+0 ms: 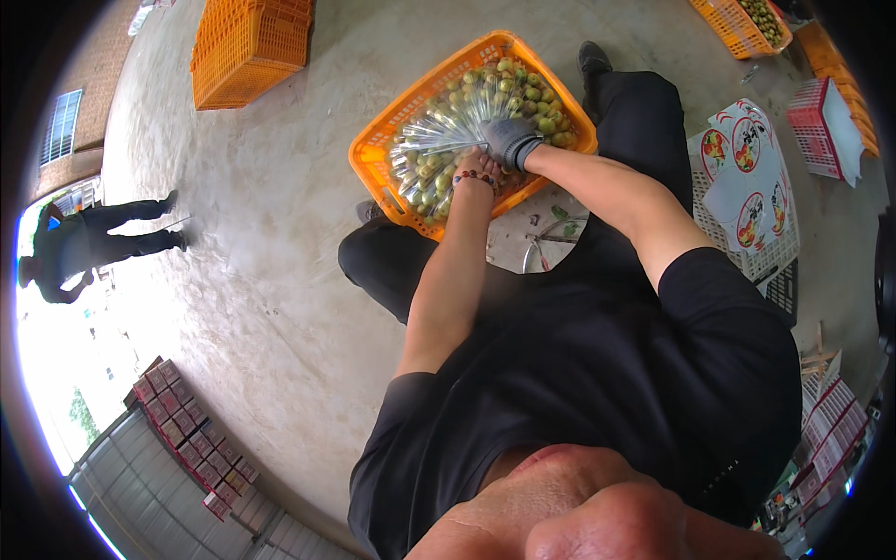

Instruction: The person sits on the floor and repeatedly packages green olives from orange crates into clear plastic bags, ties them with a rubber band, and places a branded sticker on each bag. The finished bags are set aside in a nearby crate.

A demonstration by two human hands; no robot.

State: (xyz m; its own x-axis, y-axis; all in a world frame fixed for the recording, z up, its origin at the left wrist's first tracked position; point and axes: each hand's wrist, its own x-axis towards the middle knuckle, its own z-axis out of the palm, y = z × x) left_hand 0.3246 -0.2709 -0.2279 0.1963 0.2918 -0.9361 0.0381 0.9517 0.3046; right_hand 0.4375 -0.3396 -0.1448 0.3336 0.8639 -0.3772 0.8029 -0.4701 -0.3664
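An orange plastic crate [381, 129] stands tilted in the view between my legs, full of small round green fruit [547, 112]. Clear plastic film [430, 136], apparently a bag, covers much of the fruit and is drawn into radiating pleats. At its gathered point, my bare left hand [477, 162], with a beaded bracelet [474, 176] at the wrist, grips the film. My right hand [509, 142], in a grey knitted glove, closes on the same gather right beside it. Its fingertips are partly hidden. Fruit at the crate's far right side lies uncovered.
Stacked orange crates [245, 56] stand far left; another fruit-filled crate [742, 31] is far right. Printed sheets [745, 175] lie on a white crate [780, 238] to my right. A person [91, 234] stands left. Stacked boxes [199, 437] line the wall.
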